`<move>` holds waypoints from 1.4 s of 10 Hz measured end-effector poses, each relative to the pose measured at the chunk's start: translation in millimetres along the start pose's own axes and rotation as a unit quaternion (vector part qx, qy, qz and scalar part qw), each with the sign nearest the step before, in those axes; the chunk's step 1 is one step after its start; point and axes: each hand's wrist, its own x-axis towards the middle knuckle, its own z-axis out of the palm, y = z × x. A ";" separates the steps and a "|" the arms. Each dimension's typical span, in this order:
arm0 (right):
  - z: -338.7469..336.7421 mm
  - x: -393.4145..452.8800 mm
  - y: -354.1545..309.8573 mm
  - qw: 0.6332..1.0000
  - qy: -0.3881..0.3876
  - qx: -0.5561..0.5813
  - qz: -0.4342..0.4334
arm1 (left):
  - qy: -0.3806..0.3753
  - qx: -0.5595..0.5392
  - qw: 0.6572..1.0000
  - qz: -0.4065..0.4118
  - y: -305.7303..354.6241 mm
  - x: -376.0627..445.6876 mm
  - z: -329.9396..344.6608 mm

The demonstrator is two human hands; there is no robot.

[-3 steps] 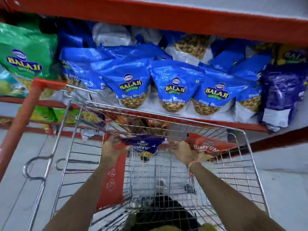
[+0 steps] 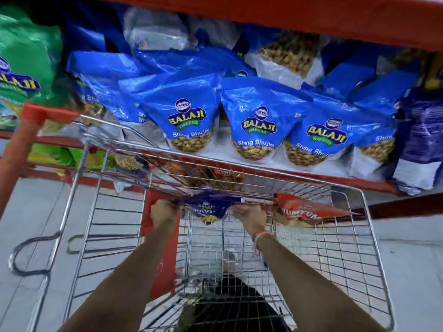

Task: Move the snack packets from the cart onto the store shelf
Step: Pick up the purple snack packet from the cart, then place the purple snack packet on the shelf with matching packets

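A person's two bare hands reach into a wire shopping cart (image 2: 374, 238) parked against a red-framed store shelf (image 2: 311, 176). The left hand (image 2: 165, 215) and right hand (image 2: 250, 218) each close their fingers on an end of a purple snack packet (image 2: 208, 207), holding it stretched between them just above the cart's basket. A red snack packet (image 2: 309, 210) sits just beside the right hand, over the cart's far rim; whether the hand touches it cannot be told. More packets lie blurred at the cart's front. On the shelf above, blue Balaji packets (image 2: 259, 123) stand in a row, with a green packet (image 2: 26, 58) at left and a dark purple packet (image 2: 422, 137) at right.
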 end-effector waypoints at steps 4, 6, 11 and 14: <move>-10.9 -30.2 -20.8 0.990 0.069 -0.063 -0.103 | 0.034 0.078 0.995 0.051 27.0 -51.8 -19.6; -38.6 -67.7 -45.1 0.972 0.079 -0.067 -0.211 | 0.027 -0.096 0.983 0.156 41.7 -75.9 -42.0; -123.7 -188.4 -199.8 0.911 0.054 0.149 -0.381 | -0.033 -0.408 0.856 0.316 210.1 -162.4 -155.7; -191.5 -260.1 -315.2 0.829 0.023 0.237 -0.506 | -0.037 -0.464 0.777 0.425 326.3 -212.3 -236.0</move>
